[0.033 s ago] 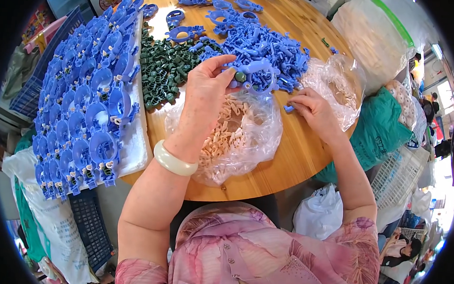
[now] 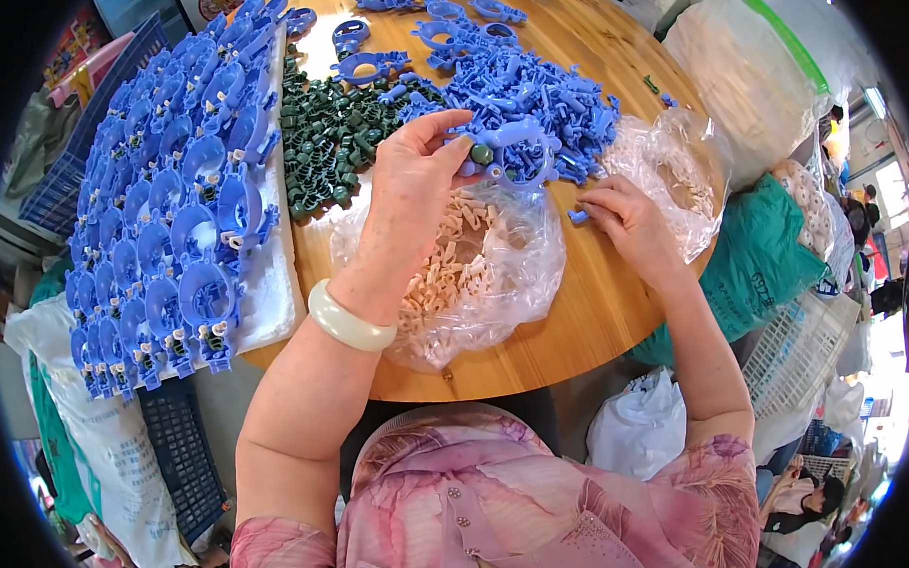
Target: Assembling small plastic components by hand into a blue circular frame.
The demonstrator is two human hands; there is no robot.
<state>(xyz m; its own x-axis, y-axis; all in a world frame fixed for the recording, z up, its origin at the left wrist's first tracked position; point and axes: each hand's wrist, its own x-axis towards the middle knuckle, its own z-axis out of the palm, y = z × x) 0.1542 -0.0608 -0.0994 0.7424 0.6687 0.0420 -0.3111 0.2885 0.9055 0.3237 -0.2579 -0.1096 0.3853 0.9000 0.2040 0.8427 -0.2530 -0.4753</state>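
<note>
Over the wooden table, my left hand (image 2: 413,172) pinches a blue plastic ring-shaped part (image 2: 512,135) between thumb and fingers. A dark green round piece (image 2: 481,154) sits on that part near my fingertips. Farther right and a little nearer, my right hand (image 2: 625,218) holds a small blue plastic piece (image 2: 578,217) in its closed fingertips, apart from the ring. Below my left hand, an open clear plastic bag (image 2: 529,287) holds many small beige pieces (image 2: 445,274). Just beyond the ring lies a heap of small blue pieces (image 2: 526,86), with dark green pieces (image 2: 324,144) to its left.
On the left, a white foam board (image 2: 279,298) carries rows of blue ring-shaped assemblies (image 2: 198,233). More blue rings (image 2: 377,65) lie at the table's far side. A second clear bag (image 2: 714,153) of pale pieces is right. The round table's edge (image 2: 441,389) curves before me.
</note>
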